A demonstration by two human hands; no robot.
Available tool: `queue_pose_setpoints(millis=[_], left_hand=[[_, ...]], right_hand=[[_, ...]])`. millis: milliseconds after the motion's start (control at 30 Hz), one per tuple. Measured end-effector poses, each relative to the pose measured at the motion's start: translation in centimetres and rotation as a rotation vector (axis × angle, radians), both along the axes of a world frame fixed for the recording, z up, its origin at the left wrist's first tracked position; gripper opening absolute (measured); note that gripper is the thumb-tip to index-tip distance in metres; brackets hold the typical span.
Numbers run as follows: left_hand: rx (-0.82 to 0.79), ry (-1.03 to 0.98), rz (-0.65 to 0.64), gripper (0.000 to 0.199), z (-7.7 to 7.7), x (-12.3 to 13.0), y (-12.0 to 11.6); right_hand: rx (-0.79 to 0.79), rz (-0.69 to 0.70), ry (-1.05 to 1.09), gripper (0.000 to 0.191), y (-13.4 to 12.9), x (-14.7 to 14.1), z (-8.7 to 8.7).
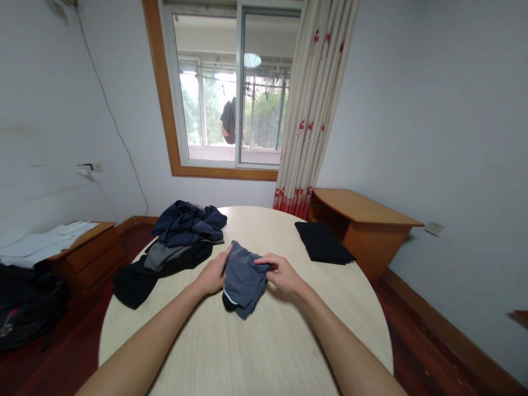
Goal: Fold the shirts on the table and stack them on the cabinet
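Between my hands, a slate-grey garment [245,280] lies bunched and partly folded on the pale round table [198,346]. White piping and a black patch show at its lower left corner. My left hand [213,271] is closed on the garment's left edge, its thumb near the top. On the opposite side, my right hand [283,272] pinches the right edge between thumb and bent fingers. What kind of garment it is cannot be made out.
A loose heap of dark clothes [181,231] lies at the table's left. A neatly folded black garment [324,242] rests at the right. Beyond the table stand a wooden desk [367,206], a floral curtain [309,110] and a low drawer cabinet [97,256]. A black bag [28,308] sits far left.
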State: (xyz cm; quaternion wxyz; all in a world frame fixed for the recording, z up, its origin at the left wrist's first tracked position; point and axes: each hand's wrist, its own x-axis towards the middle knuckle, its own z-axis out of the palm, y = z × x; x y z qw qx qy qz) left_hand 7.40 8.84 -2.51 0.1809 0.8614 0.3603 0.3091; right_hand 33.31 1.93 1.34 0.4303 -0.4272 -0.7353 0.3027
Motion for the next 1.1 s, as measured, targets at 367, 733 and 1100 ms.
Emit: queue_pose_setpoints(millis=[367, 733, 1100], left_hand=[[-0.001, -0.003, -0.006, 0.087, -0.5, -0.1, 0.3], [-0.007, 0.018, -0.018, 0.089, -0.9, -0.4, 0.8], [-0.024, 0.012, -0.018, 0.090, -1.2, -0.6, 1.1]], right_hand=[[0.128, -0.068, -0.187, 0.044, 0.7, 0.6, -1.1], [0.161, -0.104, -0.204, 0.028, 0.3, 0.3, -0.6], [0.134, -0.095, -0.251, 0.039, 0.3, 0.4, -0.7]])
